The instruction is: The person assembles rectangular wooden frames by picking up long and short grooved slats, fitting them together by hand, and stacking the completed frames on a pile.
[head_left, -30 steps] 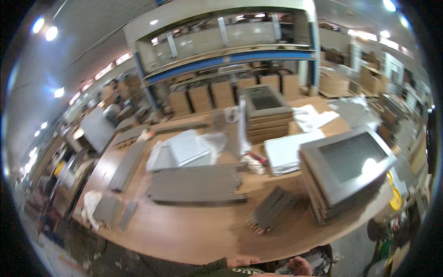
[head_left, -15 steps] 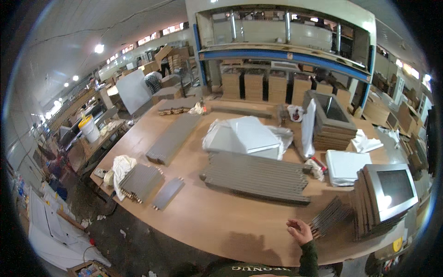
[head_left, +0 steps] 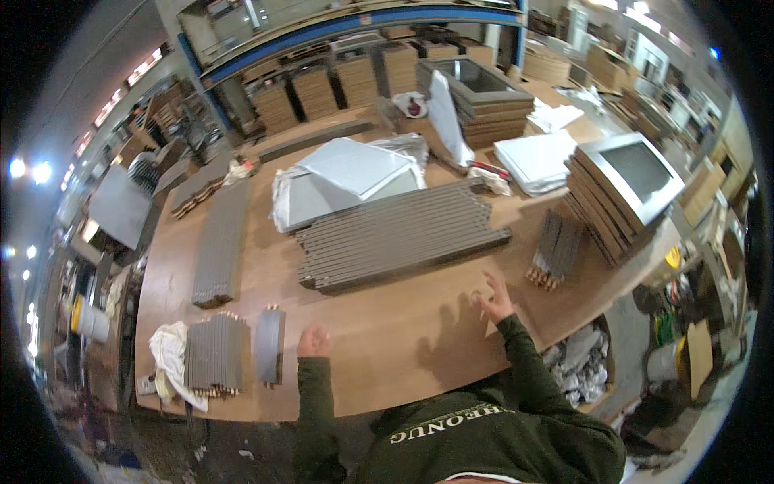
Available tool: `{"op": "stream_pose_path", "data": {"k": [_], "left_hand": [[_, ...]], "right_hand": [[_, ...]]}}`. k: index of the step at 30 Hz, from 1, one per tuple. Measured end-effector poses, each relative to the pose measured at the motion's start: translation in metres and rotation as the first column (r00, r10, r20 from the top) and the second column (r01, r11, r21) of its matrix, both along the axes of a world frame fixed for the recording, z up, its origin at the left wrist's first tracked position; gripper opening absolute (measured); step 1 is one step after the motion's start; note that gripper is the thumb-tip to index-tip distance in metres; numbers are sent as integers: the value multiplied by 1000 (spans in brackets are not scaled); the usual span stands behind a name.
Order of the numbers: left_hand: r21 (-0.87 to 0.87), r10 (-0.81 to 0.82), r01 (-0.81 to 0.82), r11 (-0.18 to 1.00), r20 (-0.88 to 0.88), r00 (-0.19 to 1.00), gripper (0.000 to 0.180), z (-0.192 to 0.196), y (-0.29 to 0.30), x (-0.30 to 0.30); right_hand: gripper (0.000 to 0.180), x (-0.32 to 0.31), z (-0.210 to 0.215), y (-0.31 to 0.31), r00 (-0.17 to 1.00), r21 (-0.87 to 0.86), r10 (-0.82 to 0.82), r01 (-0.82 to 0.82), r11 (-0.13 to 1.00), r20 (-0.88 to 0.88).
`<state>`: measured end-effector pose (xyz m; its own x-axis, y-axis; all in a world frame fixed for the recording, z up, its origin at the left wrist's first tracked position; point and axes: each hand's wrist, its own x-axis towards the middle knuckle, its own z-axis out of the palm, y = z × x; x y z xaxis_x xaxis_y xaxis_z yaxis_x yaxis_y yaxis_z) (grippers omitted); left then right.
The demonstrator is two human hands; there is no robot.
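My right hand (head_left: 496, 298) is raised over the table, thumb and fingers apart, holding nothing. Right of it lies a bundle of dark grey strips (head_left: 558, 248) with light wooden ends. My left hand (head_left: 314, 341) is curled and slightly blurred above the near table edge, with nothing visible in it. Just left of that hand sits a small stack of grey strips (head_left: 270, 347), and beyond it a larger row of grey strips (head_left: 216, 353) beside a white cloth (head_left: 171, 359). In front of both hands spreads a wide stack of long grey strips (head_left: 395, 234).
White panels (head_left: 355, 168) lie behind the long strips. Grey frames with dark centres are piled at the right (head_left: 625, 181) and far right (head_left: 476, 97). A long grey stack (head_left: 222, 242) lies left on the wooden table (head_left: 387, 355). A box of crumpled plastic (head_left: 582, 363) stands below the near-right edge.
The view has swung right and down, so the table sits further left and higher. My left hand has come into view. My right hand now appears clear of the dark strip bundle, fingers spread.
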<state>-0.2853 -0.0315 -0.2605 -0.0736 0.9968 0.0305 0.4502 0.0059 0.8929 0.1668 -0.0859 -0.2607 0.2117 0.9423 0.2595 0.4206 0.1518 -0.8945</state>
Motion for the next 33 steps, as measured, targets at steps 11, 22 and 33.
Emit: {"op": "stream_pose_path", "data": {"k": [11, 22, 33], "left_hand": [[13, 196, -200, 980, 138, 971, 69, -87, 147, -8], [-68, 262, -261, 963, 17, 965, 64, -38, 87, 46], [331, 487, -400, 854, -242, 839, 51, 44, 59, 31]], "right_hand": [[90, 37, -16, 85, 870, -28, -492, 491, 870, -25], [91, 53, -5, 33, 898, -189, -439, 426, 885, -30], [53, 32, 103, -13, 457, 424, -672, 534, 731, 583]]}}
